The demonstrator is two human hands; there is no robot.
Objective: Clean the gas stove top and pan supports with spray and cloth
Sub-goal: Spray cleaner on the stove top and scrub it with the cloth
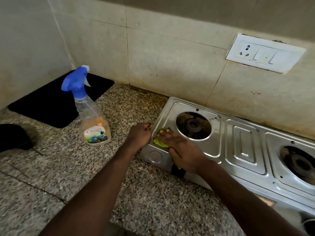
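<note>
A steel two-burner gas stove [242,143] lies on the granite counter, its pan supports off and both burner openings bare. My right hand [182,150] presses a yellow-green cloth [159,143] flat on the stove's front left corner, beside the left burner [193,125]. My left hand [139,133] is curled in a fist against the stove's left edge; whether it grips the edge I cannot tell. A clear spray bottle [92,116] with a blue trigger head stands upright on the counter to the left of my hands. No pan supports are in view.
A black mat [56,101] lies in the back left corner by the wall. A dark round object [13,137] sits at the far left edge. A white socket and switch plate [264,53] is on the tiled wall above the stove. A black knob [177,171] shows under my right wrist.
</note>
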